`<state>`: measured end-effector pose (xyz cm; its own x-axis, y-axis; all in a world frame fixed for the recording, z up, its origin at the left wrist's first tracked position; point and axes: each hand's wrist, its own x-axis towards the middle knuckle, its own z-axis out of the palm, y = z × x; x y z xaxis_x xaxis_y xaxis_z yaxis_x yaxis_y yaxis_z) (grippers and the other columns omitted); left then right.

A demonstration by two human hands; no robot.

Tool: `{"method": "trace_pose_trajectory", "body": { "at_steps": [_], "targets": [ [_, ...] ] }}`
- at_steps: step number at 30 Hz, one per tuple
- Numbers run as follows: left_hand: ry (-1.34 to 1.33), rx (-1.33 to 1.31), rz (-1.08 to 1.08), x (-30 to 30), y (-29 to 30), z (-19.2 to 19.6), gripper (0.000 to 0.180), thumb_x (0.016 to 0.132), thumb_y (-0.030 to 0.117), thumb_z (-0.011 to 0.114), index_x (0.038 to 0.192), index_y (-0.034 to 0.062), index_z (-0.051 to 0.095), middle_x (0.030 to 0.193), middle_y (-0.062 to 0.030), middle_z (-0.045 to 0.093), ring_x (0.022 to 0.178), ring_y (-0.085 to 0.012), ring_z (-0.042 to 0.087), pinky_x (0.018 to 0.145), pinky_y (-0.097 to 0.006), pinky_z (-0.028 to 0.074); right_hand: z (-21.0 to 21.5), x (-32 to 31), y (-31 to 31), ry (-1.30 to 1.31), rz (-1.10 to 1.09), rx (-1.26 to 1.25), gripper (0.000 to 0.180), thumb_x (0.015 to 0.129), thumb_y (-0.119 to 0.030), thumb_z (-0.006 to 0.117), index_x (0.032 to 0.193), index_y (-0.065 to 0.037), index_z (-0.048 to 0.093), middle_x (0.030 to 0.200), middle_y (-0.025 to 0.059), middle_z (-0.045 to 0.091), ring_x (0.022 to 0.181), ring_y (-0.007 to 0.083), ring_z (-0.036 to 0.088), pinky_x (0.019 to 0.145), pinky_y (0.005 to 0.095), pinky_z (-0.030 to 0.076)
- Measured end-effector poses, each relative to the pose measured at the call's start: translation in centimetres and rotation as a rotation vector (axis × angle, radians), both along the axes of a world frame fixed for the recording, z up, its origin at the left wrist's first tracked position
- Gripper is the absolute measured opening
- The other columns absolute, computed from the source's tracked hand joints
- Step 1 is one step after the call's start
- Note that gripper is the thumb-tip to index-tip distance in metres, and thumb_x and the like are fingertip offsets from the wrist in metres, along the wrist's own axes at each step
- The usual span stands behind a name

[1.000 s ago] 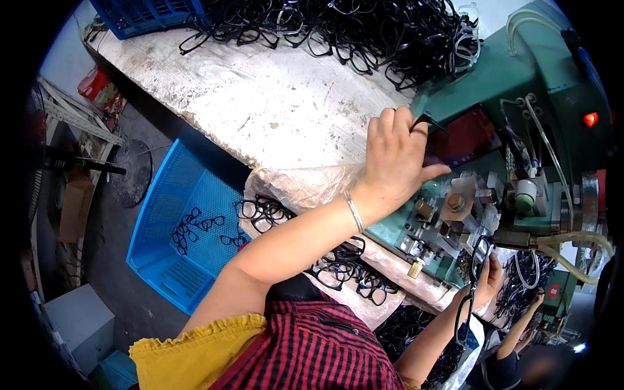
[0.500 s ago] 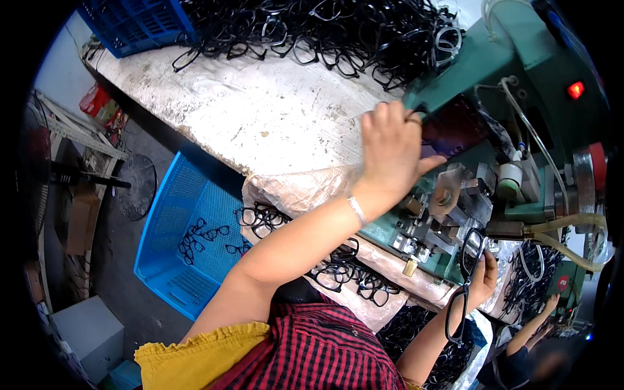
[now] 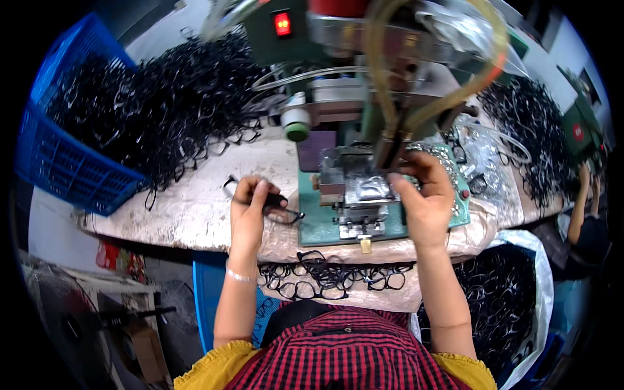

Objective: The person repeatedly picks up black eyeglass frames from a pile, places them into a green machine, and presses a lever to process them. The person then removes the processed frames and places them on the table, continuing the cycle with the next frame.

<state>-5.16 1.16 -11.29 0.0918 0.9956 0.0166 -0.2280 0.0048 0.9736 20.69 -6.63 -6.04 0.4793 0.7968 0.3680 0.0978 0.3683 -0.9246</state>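
My left hand [image 3: 250,211], a thin band on its wrist, is closed on a black eyeglass frame [image 3: 285,215] left of the machine. One rim points right, toward the green base plate [image 3: 315,224]. Across the plate, my right hand [image 3: 428,198] is beside the metal fixture [image 3: 369,188], thumb and fingers curled close under the nozzle end [image 3: 390,153]. Whatever its fingertips hold is too small or hidden to make out. Several black eyeglass frames [image 3: 312,276] lie on the covered ledge in front of me.
A large heap of black frames [image 3: 162,104] and a blue crate [image 3: 78,162] are at the left. Yellowish hoses [image 3: 484,78] hang over the machine. At the right are a white-lined sack of frames [image 3: 543,286] and a co-worker [image 3: 588,214]. A blue basket [image 3: 205,292] stands below left.
My view has swung right to face the machine. My left hand has left the machine's side and now holds the eyeglass frame; my right hand, which held a frame before, is at the fixture.
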Motion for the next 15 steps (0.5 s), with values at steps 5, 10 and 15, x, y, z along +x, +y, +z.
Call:
{"method": "trace_pose_trajectory", "body": {
  "at_steps": [5,10,15],
  "targets": [
    [-0.037,0.481,-0.079,2.2,-3.4,9.2,0.04,0.106,0.032,0.039,0.085,-0.0013,0.048,0.08,-0.0176,0.06,0.061,-0.021,0.065,0.048,-0.028,0.058,0.5,-0.8,0.4,0.173,0.152,0.011,0.053,0.079,0.005,0.07,0.127,0.005,0.048,0.092,0.0058,0.064,0.092,0.0104,0.059,0.086,0.0243,0.047],
    [0.336,0.922,-0.094,5.8,-0.9,15.5,0.04,0.107,0.026,0.039,0.086,-0.004,0.055,0.081,-0.0184,0.067,0.067,-0.0183,0.065,0.05,-0.029,0.058,1.4,-1.9,-0.1,0.327,0.188,0.004,0.054,0.081,0.008,0.068,0.13,0.006,0.046,0.089,0.0042,0.065,0.088,0.0092,0.059,0.084,0.0222,0.046],
    [0.089,0.829,-0.153,6.5,-0.6,15.1,0.038,0.106,0.026,0.044,0.085,-0.0032,0.054,0.079,-0.0173,0.068,0.065,-0.0218,0.07,0.055,-0.029,0.061,1.1,-1.8,-0.1,0.353,0.189,0.043,0.053,0.081,0.01,0.067,0.13,0.006,0.046,0.088,0.0044,0.066,0.085,0.0093,0.06,0.082,0.0214,0.047]
  ]
}}
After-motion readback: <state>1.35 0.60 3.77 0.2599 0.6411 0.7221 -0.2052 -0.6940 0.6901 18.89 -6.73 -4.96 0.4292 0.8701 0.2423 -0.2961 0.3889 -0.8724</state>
